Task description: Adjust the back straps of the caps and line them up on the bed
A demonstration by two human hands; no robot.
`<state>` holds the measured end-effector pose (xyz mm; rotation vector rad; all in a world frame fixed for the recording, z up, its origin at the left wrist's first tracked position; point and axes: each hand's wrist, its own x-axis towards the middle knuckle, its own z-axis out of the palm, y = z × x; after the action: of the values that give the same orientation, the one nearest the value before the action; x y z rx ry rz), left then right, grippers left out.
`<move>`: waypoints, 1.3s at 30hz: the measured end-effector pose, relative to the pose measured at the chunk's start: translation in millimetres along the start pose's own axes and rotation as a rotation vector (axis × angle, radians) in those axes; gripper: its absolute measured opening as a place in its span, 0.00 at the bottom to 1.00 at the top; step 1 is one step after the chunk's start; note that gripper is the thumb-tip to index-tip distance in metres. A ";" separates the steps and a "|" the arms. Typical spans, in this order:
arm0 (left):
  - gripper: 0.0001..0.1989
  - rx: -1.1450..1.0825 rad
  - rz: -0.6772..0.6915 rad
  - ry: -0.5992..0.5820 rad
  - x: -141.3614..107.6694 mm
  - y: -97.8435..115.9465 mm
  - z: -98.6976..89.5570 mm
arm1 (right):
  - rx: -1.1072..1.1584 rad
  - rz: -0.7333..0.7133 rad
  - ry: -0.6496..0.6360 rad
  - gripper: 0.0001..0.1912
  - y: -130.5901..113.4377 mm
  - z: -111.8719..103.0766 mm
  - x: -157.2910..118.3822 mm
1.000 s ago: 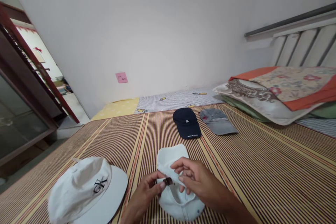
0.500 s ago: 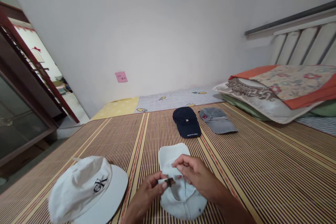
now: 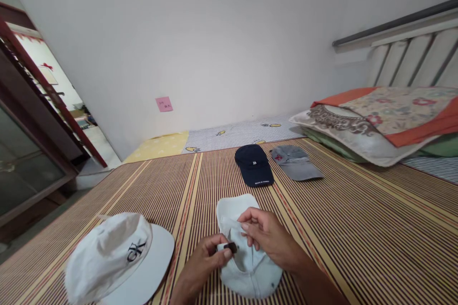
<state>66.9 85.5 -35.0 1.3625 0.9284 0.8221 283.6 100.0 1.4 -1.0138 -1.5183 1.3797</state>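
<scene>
A pale blue-white cap (image 3: 250, 276) lies on the striped mat with its brim pointing away from me. My left hand (image 3: 211, 255) pinches the short strap end with a dark buckle (image 3: 231, 247) at the cap's back opening. Between the thumb and fingers of my right hand (image 3: 263, 236) is the cap's pale strap (image 3: 232, 223). The strap and the buckle are apart. To the left rests a white cap (image 3: 107, 257) with black letters. Farther back sit a navy cap (image 3: 253, 164) and a grey cap (image 3: 296, 162), side by side.
The striped mat (image 3: 143, 195) covers the bed. Cushions and an orange-edged floral cloth (image 3: 393, 109) are piled at the right, near a radiator (image 3: 418, 59). A pink note (image 3: 163, 104) is on the wall. A doorway stands at the far left.
The strap in my right hand has come away from the buckle and now slants up toward the brim. My left hand still holds the buckle end, which has turned slightly.
</scene>
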 end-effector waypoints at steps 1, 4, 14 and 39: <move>0.21 0.001 0.006 0.000 0.1 -0.8 -0.3 | -0.008 -0.003 -0.011 0.08 0.0 0.2 0.0; 0.20 -0.004 0.022 0.002 0.2 -3.3 -1.4 | 0.006 -0.010 -0.058 0.04 1.3 1.2 1.2; 0.18 -0.046 0.009 0.036 -0.1 -3.1 1.0 | 0.048 0.007 -0.196 0.06 5.5 3.7 1.0; 0.17 -0.107 -0.013 -0.017 -3.2 4.1 3.6 | 0.038 0.032 -0.204 0.11 1.3 -10.7 -1.1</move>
<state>69.0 81.2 -30.7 1.2682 0.8673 0.8369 294.2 102.5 0.6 -0.8994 -1.6220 1.5673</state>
